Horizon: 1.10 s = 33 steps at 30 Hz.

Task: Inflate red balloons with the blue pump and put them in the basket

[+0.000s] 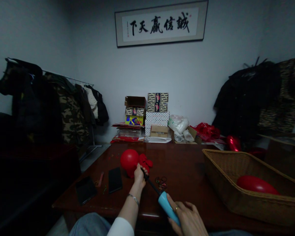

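A round, partly inflated red balloon (129, 159) is over the dark wooden table, with its neck pinched in my left hand (139, 174) against the black nozzle of a hand pump. My right hand (186, 216) is wrapped round the pump's light blue body (167, 207), low and to the right. The pump slants from the balloon down toward my right hand, its black rod (153, 185) showing between the hands. Several flat red balloons (145, 160) lie just beside the inflated one. Small coloured rubber bands (161, 182) rest to the right of my left wrist.
A wicker basket (226, 183) holding an inflated red balloon (257, 184) stands on the right. A black phone (115, 179) and another dark flat object (86, 190) lie left. Boxes (157, 121) and plastic bags (178, 124) sit behind the table (182, 160).
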Motion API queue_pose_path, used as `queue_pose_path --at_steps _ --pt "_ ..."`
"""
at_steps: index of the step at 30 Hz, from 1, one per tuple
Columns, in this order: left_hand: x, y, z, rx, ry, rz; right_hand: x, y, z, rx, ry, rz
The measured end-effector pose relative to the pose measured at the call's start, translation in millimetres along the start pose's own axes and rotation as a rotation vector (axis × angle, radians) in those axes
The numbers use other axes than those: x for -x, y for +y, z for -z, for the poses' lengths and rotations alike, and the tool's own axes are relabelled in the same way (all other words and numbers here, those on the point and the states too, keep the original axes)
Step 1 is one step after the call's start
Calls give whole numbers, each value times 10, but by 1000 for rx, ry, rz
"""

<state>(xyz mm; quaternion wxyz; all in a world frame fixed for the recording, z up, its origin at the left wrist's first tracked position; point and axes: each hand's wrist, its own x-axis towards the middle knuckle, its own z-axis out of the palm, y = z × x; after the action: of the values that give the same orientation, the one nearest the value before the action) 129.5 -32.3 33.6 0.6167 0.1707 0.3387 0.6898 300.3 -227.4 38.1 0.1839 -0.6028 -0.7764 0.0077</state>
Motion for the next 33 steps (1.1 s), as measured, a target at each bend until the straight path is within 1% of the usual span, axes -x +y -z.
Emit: queue_pose_path --at_steps 6,10,14,19,24,28,31,33 --pt "112 -118 -39 -9 -4 45 -259 -185 1 42 45 -19" --pt "179 -169 -87 -24 -25 73 -447 -277 -6 71 32 -45" --pt "163 -188 -76 -41 -11 86 -506 -323 -36 81 39 -54" --pt "67 -127 11 -43 33 56 -357 -284 -69 45 43 -21" --pt "-11 33 64 -44 26 17 -111 -104 -97 28 28 19" --pt "-69 136 50 -34 28 1 28 63 -137 26 42 55" --pt "-82 134 12 -24 37 -5 66 142 -140 27 88 93" --pt "-68 105 -17 -21 36 -15 63 156 -115 32 94 98"
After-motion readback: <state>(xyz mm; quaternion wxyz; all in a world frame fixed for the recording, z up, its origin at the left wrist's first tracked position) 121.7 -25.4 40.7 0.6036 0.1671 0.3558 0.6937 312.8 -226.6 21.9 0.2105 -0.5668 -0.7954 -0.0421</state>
